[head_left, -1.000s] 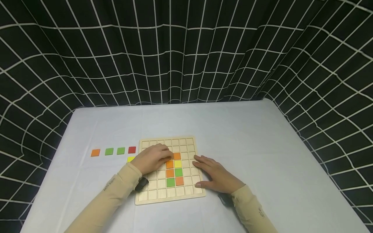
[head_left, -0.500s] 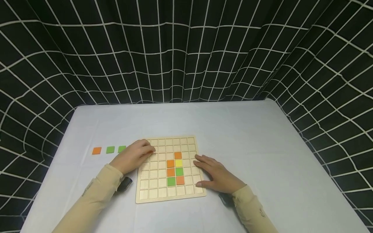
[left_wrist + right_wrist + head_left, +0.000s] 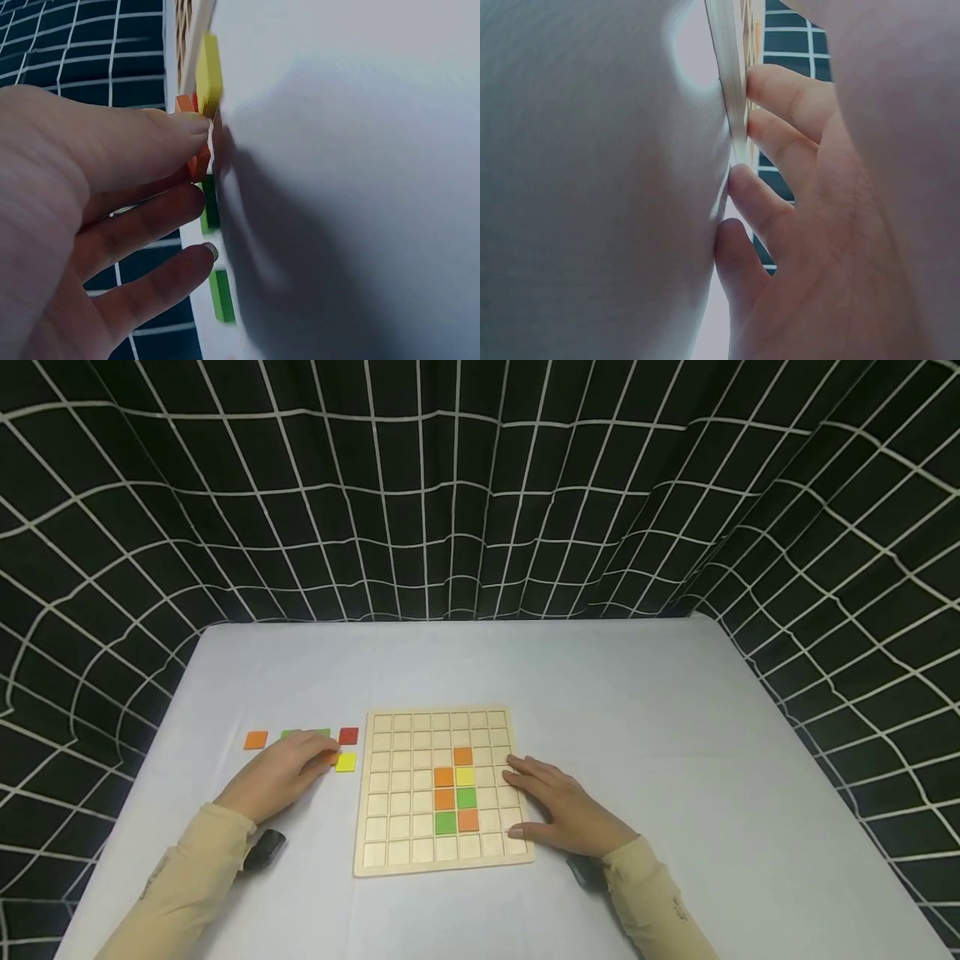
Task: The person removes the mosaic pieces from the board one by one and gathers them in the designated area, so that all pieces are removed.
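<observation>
Head view: the left hand [image 3: 276, 774], pinching an orange tile [image 3: 199, 162], has moved left off the board [image 3: 399, 786]. The right hand [image 3: 564, 810] stays spread at its right edge.

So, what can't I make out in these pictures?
Head view: two green square tiles, mostly hidden by the left hand.
Head view: lettering on the beige fabric sleeves, too small to read.
Right wrist view: the pale wooden grid board, seen edge-on, cut off by the top edge.
</observation>
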Demonstrator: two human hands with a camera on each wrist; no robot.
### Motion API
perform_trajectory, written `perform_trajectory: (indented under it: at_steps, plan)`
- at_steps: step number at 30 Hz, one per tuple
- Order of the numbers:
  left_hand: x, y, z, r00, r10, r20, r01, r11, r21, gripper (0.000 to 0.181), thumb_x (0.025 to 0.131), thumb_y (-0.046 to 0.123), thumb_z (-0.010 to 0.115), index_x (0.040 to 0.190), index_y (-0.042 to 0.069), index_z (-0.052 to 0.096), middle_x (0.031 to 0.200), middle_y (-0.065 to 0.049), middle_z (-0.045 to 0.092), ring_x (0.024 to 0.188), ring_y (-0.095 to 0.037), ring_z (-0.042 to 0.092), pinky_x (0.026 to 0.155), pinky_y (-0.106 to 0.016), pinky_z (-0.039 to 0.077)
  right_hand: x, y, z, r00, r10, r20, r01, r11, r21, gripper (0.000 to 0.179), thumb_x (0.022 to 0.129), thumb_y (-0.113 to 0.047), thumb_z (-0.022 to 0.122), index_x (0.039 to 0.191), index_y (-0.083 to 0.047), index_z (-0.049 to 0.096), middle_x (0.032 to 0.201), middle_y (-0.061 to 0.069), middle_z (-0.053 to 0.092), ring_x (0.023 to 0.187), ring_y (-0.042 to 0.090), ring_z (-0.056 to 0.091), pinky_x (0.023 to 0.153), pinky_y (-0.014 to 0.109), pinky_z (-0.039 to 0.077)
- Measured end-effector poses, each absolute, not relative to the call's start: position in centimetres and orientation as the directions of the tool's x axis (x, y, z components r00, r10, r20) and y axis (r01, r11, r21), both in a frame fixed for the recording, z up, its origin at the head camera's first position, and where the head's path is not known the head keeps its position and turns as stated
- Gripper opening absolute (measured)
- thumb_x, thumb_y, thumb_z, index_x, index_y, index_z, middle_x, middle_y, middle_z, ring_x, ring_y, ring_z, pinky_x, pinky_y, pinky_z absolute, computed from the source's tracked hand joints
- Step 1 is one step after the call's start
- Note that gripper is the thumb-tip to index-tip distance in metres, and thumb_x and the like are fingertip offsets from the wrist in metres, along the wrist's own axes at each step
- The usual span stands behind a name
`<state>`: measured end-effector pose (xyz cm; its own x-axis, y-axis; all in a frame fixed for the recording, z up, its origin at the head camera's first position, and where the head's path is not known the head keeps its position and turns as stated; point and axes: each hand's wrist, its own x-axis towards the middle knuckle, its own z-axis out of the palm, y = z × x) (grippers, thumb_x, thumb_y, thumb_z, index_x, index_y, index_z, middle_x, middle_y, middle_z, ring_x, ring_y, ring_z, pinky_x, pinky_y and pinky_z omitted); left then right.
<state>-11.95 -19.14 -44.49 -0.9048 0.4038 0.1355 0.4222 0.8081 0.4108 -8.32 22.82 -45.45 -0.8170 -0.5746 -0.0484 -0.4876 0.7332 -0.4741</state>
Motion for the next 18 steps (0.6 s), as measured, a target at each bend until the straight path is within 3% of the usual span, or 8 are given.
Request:
perform_trajectory:
  at_steps: [10, 18]
  plan:
    - [-11.1, -20.2, -44.7, -0.926, 0.361, 0.110, 0.373, 0.832, 0.412, 0.021, 0.085, 0.014, 0.073, 0.106, 0.013, 0.070, 0.109, -0.007, 0.067, 0.110, -0.030, 0.059, 0.097, -0.049, 0.047, -8.4, 22.9, -45.7, -0.816, -0.577, -0.044, -0.493, 0.733, -0.469, 0.077, 0.082, -0.056, 0.066, 0.145, -0.018, 0.042, 0.156, -0.003, 0.029, 0.143, 0.025, 0.028, 0.111, 0.053, 0.030]
    - [-10.9, -20.4, -44.9, -0.906, 0.384, 0.179, 0.424, 0.823, 0.378, 0.021, 0.082, 0.010, 0.074, 0.103, 0.012, 0.071, 0.105, -0.006, 0.068, 0.105, -0.027, 0.061, 0.092, -0.047, 0.050, -8.5, 23.0, -45.7, -0.813, -0.582, -0.037, -0.501, 0.730, -0.466, 0.078, 0.082, -0.057, 0.065, 0.145, -0.018, 0.041, 0.156, -0.003, 0.029, 0.143, 0.025, 0.028, 0.111, 0.052, 0.030]
